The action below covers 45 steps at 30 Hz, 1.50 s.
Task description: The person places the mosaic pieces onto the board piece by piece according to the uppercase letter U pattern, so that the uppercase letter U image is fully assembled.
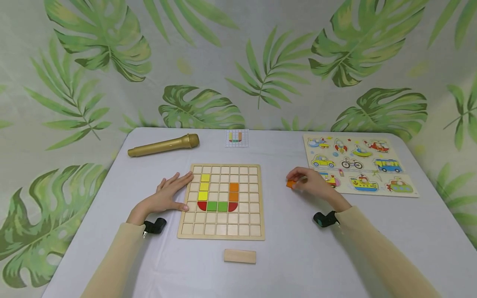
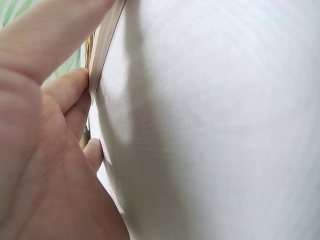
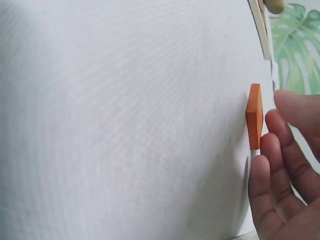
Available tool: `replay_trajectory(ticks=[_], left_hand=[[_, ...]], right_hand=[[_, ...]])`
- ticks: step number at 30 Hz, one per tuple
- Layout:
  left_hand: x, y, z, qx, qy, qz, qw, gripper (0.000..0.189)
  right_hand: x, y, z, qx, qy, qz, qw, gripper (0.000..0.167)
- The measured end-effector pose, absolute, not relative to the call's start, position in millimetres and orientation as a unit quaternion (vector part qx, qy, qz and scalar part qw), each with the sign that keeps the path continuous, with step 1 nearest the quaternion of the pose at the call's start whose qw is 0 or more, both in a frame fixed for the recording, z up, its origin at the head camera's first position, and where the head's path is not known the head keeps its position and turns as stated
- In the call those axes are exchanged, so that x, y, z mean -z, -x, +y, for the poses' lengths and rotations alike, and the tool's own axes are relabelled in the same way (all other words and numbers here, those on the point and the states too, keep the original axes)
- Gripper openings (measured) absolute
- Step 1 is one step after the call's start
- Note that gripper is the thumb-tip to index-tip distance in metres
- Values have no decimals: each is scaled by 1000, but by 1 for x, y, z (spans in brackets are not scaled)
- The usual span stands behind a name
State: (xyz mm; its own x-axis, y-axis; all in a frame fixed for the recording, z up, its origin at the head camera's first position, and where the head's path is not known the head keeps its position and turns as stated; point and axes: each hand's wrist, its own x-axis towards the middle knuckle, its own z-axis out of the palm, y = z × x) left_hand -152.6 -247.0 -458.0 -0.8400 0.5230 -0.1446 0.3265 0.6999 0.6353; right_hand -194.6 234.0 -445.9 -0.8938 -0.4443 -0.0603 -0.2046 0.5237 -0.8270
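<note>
My left hand [image 1: 165,196] lies spread along the left edge of the wooden grid board [image 1: 261,225], its fingertips and thumb touching the rim. On the board, yellow tiles [image 1: 203,186], green tiles [image 1: 217,206], red rounded tiles [image 1: 201,205] and orange tiles [image 1: 233,192] form a U shape. To the right of the board, my right hand [image 1: 311,182] is at a loose orange square tile [image 1: 290,183]. In the right wrist view, the loosely bent fingertips are right at this tile [image 3: 254,117], with the thumb slightly apart from it.
A small pattern card [image 1: 237,138] with a coloured U lies behind the board. A gold toy microphone [image 1: 164,145] is at the back left. A vehicle picture puzzle [image 1: 367,165] lies at the right, beside the right hand. A plain wooden block [image 1: 240,256] lies in front of the board.
</note>
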Motion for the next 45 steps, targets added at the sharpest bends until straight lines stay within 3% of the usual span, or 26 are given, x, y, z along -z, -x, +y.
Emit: replay_trajectory(ticks=[26,34,45], left_hand=[[454,152,-246,-304,-231,910,161,101],[454,152,-246,-304,-233,910,162,101],[453,151,-246,-305,-234,909,162,101]], right_hand=[[443,196,218,380,184,901,95,25],[436,202,206,410,177,884,139,11],[436,215,158,467,225,841,152,12]])
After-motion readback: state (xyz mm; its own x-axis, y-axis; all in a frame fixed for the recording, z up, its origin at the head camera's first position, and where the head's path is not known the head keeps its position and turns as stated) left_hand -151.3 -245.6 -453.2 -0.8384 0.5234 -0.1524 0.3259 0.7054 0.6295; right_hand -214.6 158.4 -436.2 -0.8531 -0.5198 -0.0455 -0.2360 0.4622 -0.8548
